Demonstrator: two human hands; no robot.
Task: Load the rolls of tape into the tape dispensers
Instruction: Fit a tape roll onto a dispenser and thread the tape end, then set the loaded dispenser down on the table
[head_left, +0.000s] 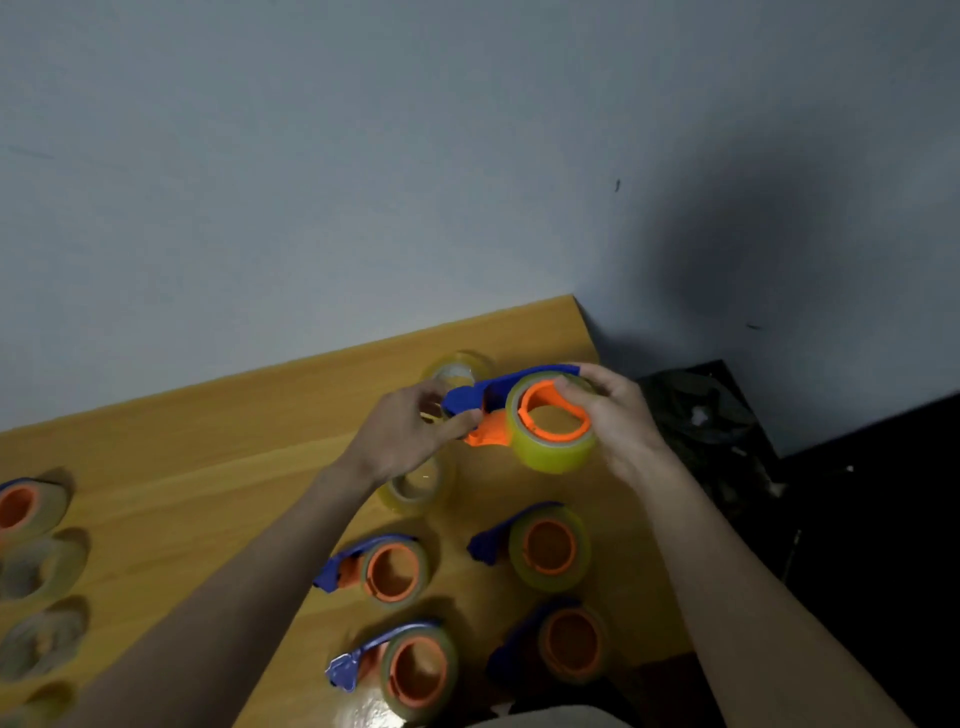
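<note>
left forearm hides part of a loose tape roll (413, 488); blurred rolls (39, 571) cut off at left edge

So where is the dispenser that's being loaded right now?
In the head view, the blue and orange dispenser is held above the wooden table, right of centre, between the left hand and right hand, above four loaded dispensers.

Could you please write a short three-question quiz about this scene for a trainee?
1. True or false: the held dispenser already carries a tape roll.
2. Which hand grips the roll: left or right?
3. How many loaded dispensers lie on the table between the forearms: (a) two, (b) four, (c) six?

Key: 1 true; 2 right; 3 b.
</note>
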